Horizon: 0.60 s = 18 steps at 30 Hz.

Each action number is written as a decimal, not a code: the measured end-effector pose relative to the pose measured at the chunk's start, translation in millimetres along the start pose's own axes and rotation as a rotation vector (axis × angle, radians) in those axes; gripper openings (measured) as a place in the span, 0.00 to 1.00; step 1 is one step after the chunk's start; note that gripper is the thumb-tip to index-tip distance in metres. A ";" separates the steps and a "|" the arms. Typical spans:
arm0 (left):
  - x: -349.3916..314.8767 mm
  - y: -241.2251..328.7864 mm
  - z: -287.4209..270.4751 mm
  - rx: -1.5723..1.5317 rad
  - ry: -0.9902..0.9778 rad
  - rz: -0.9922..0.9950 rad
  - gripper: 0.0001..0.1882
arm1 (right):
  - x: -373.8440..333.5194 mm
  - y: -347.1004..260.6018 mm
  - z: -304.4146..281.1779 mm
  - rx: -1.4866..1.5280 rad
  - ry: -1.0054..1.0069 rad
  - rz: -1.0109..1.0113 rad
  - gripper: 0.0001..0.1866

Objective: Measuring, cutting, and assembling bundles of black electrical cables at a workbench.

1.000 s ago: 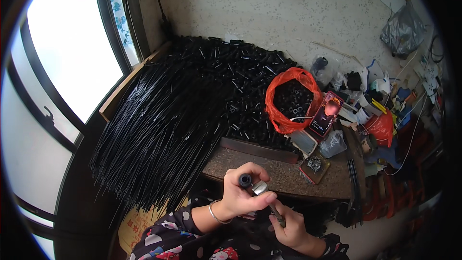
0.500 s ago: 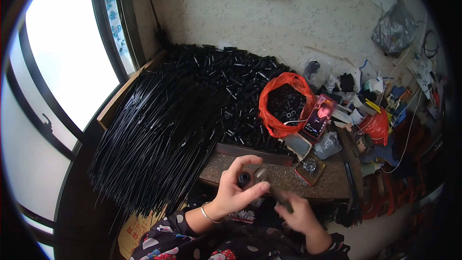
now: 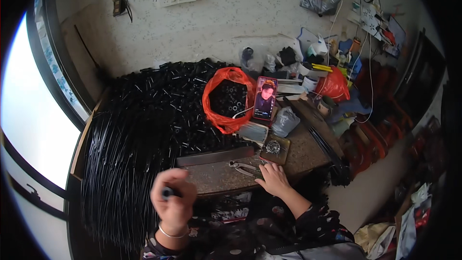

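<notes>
My left hand (image 3: 174, 200) is raised at the front of the bench, its fingers closed round a short black tube (image 3: 167, 193) whose round open end faces up. Motion smears this hand a little. Metal pincers (image 3: 244, 167) lie on the bench near its front edge, handles spread. My right hand (image 3: 275, 180) rests flat at the handle ends, fingers stretched out and partly covering them. Just beyond the right fingers stands a small square tray (image 3: 281, 154) with a heap of shiny metal bits (image 3: 273, 147).
A dark bar (image 3: 215, 156) fronts a big pile of black tubes (image 3: 159, 91). Long thin black rods (image 3: 115, 173) hang over the left edge. A red plastic bag (image 3: 208, 108) of black parts, a propped phone (image 3: 265, 98) and a clear bag (image 3: 286, 122) stand behind the tray.
My hands were together over the bench front, the right one holding a tool. They have parted: left hand with the tube leftward, right hand down at the pincers. The view has swung right.
</notes>
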<state>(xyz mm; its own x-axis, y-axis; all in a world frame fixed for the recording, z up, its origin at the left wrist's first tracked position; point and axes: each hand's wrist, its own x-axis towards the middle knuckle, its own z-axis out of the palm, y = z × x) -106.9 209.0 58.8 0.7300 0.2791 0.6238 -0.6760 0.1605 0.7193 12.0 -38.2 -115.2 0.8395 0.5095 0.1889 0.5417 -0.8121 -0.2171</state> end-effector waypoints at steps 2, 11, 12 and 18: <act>14.4 14.7 -8.8 -0.102 0.118 0.040 0.27 | -0.9 -17.9 -15.9 0.251 0.095 -0.169 0.31; 34.4 2.3 -22.1 0.184 -0.202 -0.265 0.37 | -45.9 40.1 -86.5 0.786 0.389 0.621 0.26; 32.2 -11.4 -37.0 0.256 -0.205 -0.258 0.29 | -41.1 81.3 -91.6 0.631 0.535 0.547 0.26; 18.9 -18.1 -175.8 1.827 -0.020 -0.229 0.06 | -56.7 262.5 -106.3 -0.085 0.425 0.638 0.22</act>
<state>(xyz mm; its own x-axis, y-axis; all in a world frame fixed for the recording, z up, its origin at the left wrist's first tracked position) -98.5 377.8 3.8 0.7910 0.3903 0.4712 0.3546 -0.9200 0.1667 102.1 -310.5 -81.0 0.8904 -0.2034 0.4071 -0.0608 -0.9397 -0.3365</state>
